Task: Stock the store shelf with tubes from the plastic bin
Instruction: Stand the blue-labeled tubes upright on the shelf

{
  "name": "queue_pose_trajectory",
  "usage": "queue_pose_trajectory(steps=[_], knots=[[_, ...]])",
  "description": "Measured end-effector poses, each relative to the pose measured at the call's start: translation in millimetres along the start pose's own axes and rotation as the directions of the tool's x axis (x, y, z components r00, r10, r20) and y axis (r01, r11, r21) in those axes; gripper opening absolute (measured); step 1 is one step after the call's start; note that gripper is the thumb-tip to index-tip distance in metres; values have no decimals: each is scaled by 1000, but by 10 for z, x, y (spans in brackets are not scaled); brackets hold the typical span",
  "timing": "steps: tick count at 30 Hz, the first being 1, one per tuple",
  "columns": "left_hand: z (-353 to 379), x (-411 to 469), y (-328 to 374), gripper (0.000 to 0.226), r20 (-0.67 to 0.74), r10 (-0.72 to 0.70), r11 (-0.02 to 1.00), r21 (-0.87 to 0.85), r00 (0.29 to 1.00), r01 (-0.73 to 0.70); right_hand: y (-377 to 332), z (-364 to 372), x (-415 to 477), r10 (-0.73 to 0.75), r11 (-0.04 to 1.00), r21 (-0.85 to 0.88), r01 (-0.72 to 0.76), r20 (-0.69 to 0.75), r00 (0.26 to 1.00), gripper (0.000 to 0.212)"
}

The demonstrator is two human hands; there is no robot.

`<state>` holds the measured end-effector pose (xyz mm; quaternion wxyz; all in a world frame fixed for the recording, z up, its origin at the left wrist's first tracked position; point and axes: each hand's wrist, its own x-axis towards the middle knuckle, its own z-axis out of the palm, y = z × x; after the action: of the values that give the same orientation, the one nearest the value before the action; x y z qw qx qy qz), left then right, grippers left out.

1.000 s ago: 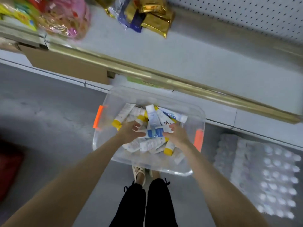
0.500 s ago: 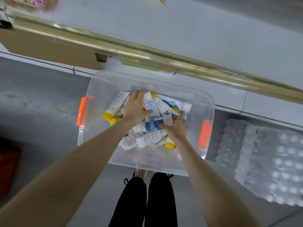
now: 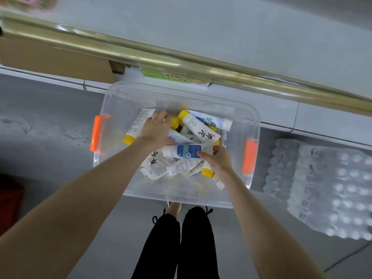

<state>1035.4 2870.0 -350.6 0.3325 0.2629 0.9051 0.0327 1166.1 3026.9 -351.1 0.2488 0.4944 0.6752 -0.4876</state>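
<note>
Standing over the plastic bin (image 3: 120,101) with black-trousered legs (image 3: 177,242) right up against its near wall, the person is at the gathering stage, and both hands are down inside. Nearest us, the right hand (image 3: 219,160) has a blue-labelled tube (image 3: 186,152), thumb across its label and fingers tucked beneath. The tube lies crosswise on top of the heap, white cap pointing left, hardly lifted off the others. A little farther in, the left hand (image 3: 158,128) lies palm down on the tubes (image 3: 161,168) at the far left of the pile, fingertips reaching toward the back wall. Whether it has closed round one I cannot tell from here. Plenty remains in the bin, yellow caps and white bodies lying every which way, one boldly lettered tube (image 3: 201,130) slanting across the far side. Beyond the bin runs the gold rail (image 3: 191,63), and past that the pale shelf (image 3: 221,33), bare across the stretch directly ahead. So, by my reading, nothing from this handful is stocked yet. The next move calls for a firm hold on the left side, then lifting both hands clear of the bin's rim, up over that rail, and laying the tubes on the open shelf. Off to the right, a wrapped pack of bottles (image 3: 326,188) sits on the floor, out of the way.
</note>
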Motion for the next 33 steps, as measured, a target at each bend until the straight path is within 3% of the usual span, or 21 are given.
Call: queue_pose_trajectory(steps=[7, 11, 15, 18, 20, 23, 29, 33], knots=[[-147, -183, -15, 42, 183, 3, 998, -68, 983, 10, -28, -108, -134, -29, 1000, 9, 29, 57, 998, 36], [-387, -432, 11, 21, 217, -119, 948, -267, 969, 176, -199, -269, -370, -106, 994, -19, 107, 41, 994, 27], [-716, -715, 58, 15, 257, -151, 727, -626, 955, 283, -497, -500, -679, -209, 961, -179, 210, 19, 978, 19], [-1004, -1029, 137, 31, 282, -110, 492, -818, 953, 299, -750, -717, -956, -299, 917, -273, 290, 9, 954, 23], [-1157, -1173, 178, 31, 267, -73, 412, -870, 961, 273, -922, -856, -1132, -369, 884, -309, 352, 4, 929, 21], [-1481, -1419, 330, 18, 175, -37, 412, -895, 984, 174, -1209, -1096, -1502, -485, 832, -313, 458, -12, 874, 17], [-2284, -1766, 676, 57, -68, 96, 414, -904, 993, -103, -1818, -1617, -2280, -698, 703, -294, 648, -104, 709, 19], [-2856, -1954, 926, 44, -239, 102, 397, -880, 966, -260, -2113, -1971, -2757, -768, 636, -302, 710, -158, 620, 22]])
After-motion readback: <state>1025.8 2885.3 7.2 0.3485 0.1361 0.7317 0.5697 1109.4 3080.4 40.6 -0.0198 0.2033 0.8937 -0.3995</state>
